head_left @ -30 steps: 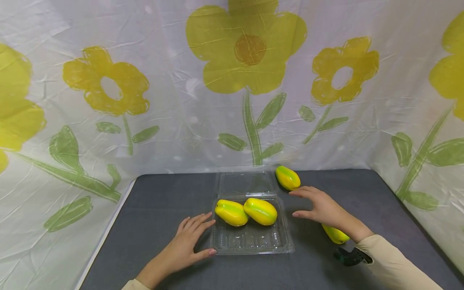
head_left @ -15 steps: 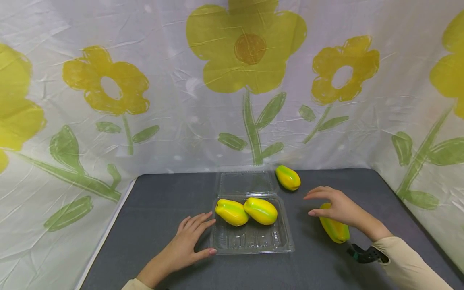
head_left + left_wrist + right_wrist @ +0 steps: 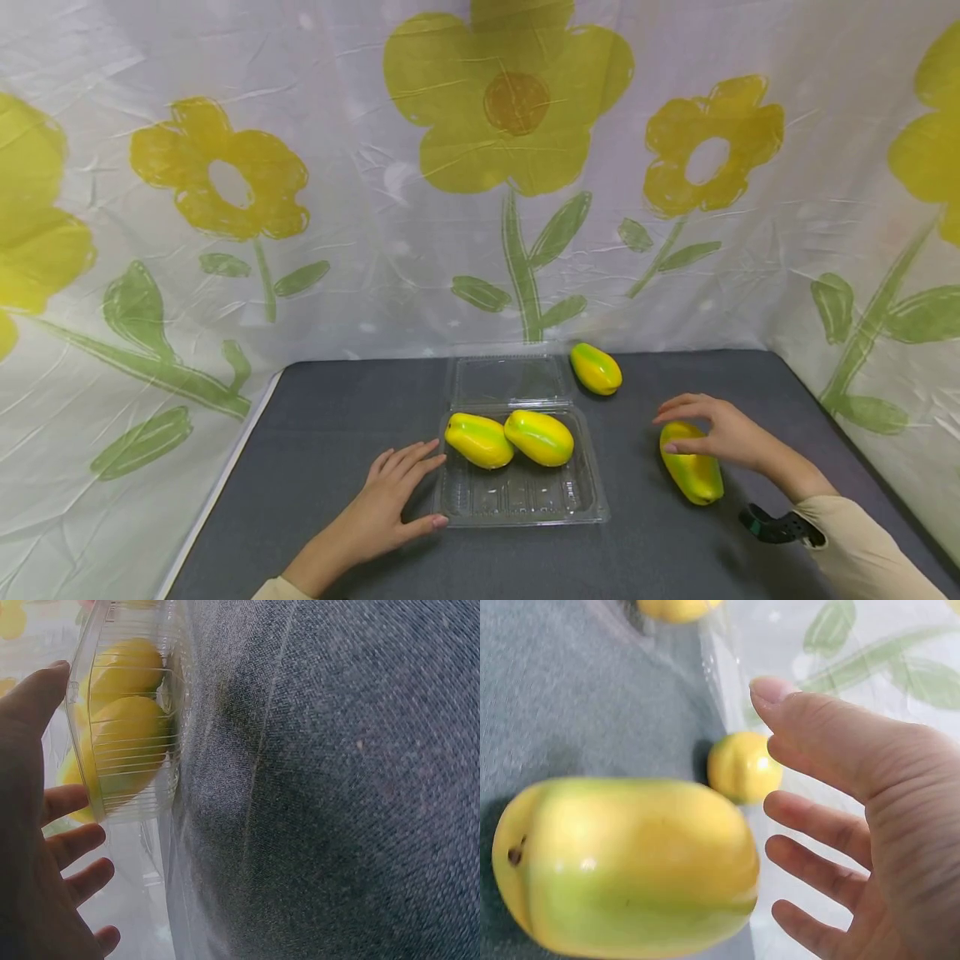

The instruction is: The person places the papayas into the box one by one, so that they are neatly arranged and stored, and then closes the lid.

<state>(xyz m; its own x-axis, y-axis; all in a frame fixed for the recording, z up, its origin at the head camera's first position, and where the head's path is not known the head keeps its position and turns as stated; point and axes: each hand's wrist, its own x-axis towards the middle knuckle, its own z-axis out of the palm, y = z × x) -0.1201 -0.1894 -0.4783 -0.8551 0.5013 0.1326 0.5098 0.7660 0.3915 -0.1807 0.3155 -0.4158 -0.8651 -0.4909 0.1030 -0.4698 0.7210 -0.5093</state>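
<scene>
Two yellow-green papayas, a left one (image 3: 480,441) and a right one (image 3: 540,437), lie side by side in a clear plastic clamshell box (image 3: 517,504) whose lid is folded back. My left hand (image 3: 390,500) is at the box's left edge, fingers spread and thumb apart, gripping nothing. Above a third papaya (image 3: 693,479) on the right of the table hovers my right hand (image 3: 723,433). In the right wrist view that papaya (image 3: 630,870) appears large, apart from the loosely bent fingers, and nothing is held.
A fourth papaya (image 3: 596,369) lies behind, just right of the open lid (image 3: 510,379). The dark grey cloth-covered table (image 3: 337,417) ends at a flower-printed curtain (image 3: 375,275) behind and at both sides. A dark band (image 3: 780,527) is on the right wrist.
My right hand has moved right and slightly nearer, away from the rear papaya to above the one on the right. The left hand and the box have stayed in place.
</scene>
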